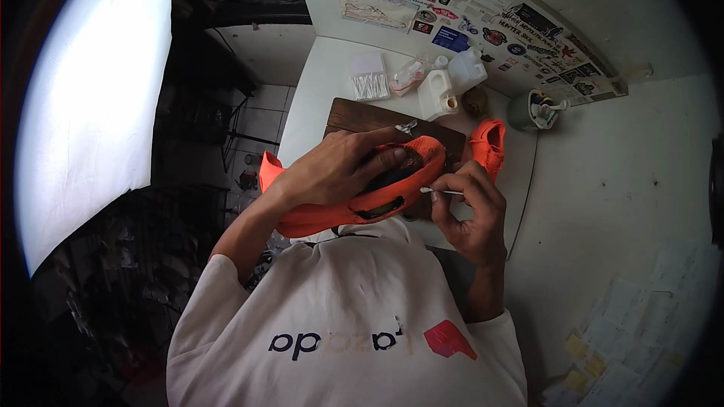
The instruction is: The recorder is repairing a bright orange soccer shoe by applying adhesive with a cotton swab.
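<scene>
A bright orange shoe (320, 212) lies across in front of my chest, its toe end at the left and its dark opening toward the right. My left hand (332, 166) grips it from above, with the thumb and fingers over the opening. In my right hand (477, 215) a thin white cotton swab (446, 192) is pinched between thumb and fingers. Its tip points left, close to the orange side of the shoe; I cannot tell whether it touches. Beyond the shoe a dark wooden board (351, 114) rests on the white table, partly hidden by the shoe and my left hand.
A second orange shoe (490, 152) stands right of the board. Behind are a box of cotton swabs (369, 84), white plastic jugs (435, 96) and a cup of tools (524, 114). A crumpled white scrap (406, 128) lies on the board. A stickered panel (483, 11) rises behind the table (332, 68).
</scene>
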Motion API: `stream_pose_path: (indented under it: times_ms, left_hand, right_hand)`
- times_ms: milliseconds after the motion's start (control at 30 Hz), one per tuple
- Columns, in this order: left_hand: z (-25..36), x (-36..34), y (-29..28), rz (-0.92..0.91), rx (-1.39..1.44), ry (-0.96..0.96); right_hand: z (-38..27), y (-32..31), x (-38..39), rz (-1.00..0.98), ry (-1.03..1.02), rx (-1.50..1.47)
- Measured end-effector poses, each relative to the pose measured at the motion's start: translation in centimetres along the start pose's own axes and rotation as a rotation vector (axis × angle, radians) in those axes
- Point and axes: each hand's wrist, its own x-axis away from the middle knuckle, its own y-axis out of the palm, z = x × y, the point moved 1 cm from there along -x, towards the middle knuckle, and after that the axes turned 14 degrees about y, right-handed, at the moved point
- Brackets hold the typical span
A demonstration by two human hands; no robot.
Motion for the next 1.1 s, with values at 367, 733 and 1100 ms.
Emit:
stream_pose_path:
  times_ms: [367,733,1100]
  left_hand:
    - [0.0,0.2,-0.1,0.023,0.023,0.030]
    - [0.1,0.6,-0.1,-0.005,0.134,0.005]
    - [0.0,0.7,0.2,0.005,0.199,0.002]
  right_hand:
    - [-0.3,0.5,0.2,0.007,0.023,-0.005]
    - [1.6,-1.3,1.1,0.175,0.233,-0.532]
    - [1.7,0.0,0.8,0.167,0.118,-0.460]
